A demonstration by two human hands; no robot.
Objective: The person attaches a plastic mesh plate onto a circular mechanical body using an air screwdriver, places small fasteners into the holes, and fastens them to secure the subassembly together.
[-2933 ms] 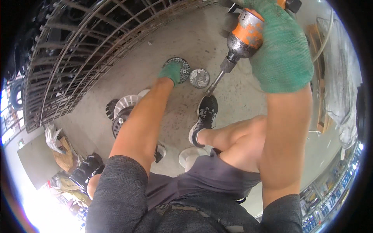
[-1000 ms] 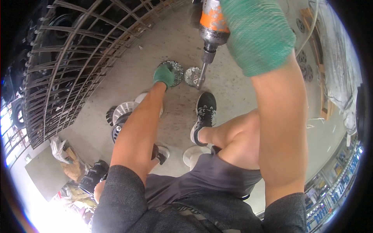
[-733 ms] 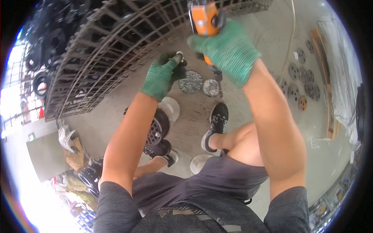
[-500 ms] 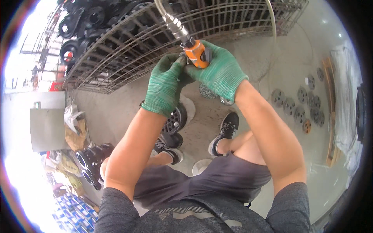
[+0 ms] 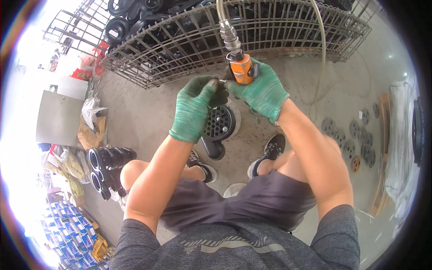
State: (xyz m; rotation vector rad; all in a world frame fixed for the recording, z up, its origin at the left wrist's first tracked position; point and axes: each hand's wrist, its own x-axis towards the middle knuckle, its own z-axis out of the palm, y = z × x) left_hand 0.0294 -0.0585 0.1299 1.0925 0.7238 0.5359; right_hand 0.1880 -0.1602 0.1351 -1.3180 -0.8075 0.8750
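Observation:
An orange air tool (image 5: 242, 72) is gripped in my green-gloved right hand (image 5: 269, 95), its metal coupling and hose (image 5: 230, 38) running up and away. My left hand (image 5: 192, 110), in a matching glove, is pinched together just left of the tool. A small metallic bit shows at its fingertips, too small to name. Below both hands lies a round black part with many holes (image 5: 219, 123), a couple of shiny bolt heads on its face and a black pipe-like arm (image 5: 213, 148) pointing toward me. It rests on a pale round support (image 5: 235, 118).
A wire cage (image 5: 175, 58) full of black molded parts (image 5: 118, 29) stands ahead. Several round grey discs (image 5: 349, 148) and one orange disc (image 5: 356, 163) lie on the floor at right, beside wooden boards (image 5: 384, 135). Black pipe fittings (image 5: 108, 166) stand near my left knee.
My view has shifted, so the cage and floor items sit differently. My hands have drawn slightly apart, and the round black part shows more fully beneath them. The right hand still holds the tool.

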